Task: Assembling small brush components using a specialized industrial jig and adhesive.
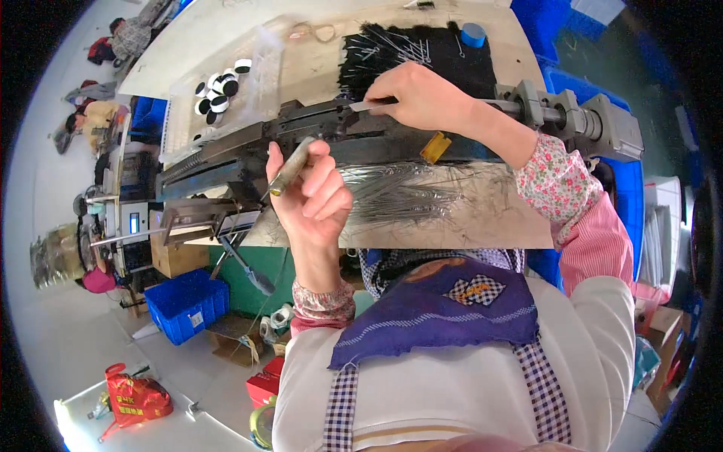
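My left hand [320, 192] is raised palm up in front of a long dark metal machine [294, 124]. Its fingers are curled round a short dull rod [292, 167] with a yellowish lower end. My right hand [422, 98] reaches over the machine's middle, fingers closed on a thin, flat, light-coloured strip [369, 106]. Part of that strip is hidden by the fingers. On the table's near side, below the machine, lies a spread bundle of thin metal wires [399, 192]. A black mat [361, 56] beyond my right hand bears several looped metal pins [407, 47].
A clear plastic tray [256, 94] at the back left holds several black-and-white round caps [218, 94]. A blue round lid [473, 35] sits on the mat. A yellow block [435, 148] is on the machine; a grey motor unit [610, 124] forms its right end. A blue crate [187, 301] stands on the floor.
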Demonstrator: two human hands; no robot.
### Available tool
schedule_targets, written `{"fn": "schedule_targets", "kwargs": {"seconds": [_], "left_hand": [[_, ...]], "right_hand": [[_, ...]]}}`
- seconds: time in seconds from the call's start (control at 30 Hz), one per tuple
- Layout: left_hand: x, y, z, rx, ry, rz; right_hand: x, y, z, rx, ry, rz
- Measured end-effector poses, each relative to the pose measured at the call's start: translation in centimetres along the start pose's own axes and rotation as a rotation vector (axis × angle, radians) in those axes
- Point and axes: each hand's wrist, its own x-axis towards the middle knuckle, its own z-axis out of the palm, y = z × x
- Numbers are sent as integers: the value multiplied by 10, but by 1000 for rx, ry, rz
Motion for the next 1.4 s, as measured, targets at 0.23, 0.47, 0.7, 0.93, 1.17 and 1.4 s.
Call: {"fn": "schedule_targets", "kwargs": {"seconds": [0.23,0.47,0.7,0.93,1.17,1.4], "left_hand": [[15,-31,-64,1760,534,548],[-96,36,-89,1148,985,693],[-105,77,-88,1009,1059,817],[-63,20,-87,860,898,1058],[43,-75,-7,943,242,125],[83,-74,-41,794,505,201]], "right_hand": [[8,-13,4,-70,52,-95],[-79,-54,8,-275,-97,-54],[-77,9,27,-417,-44,90],[-116,-25,-14,-333,-63,258],[-112,-70,-65,11,210,389],[-141,-59,-85,340,381,588]]}}
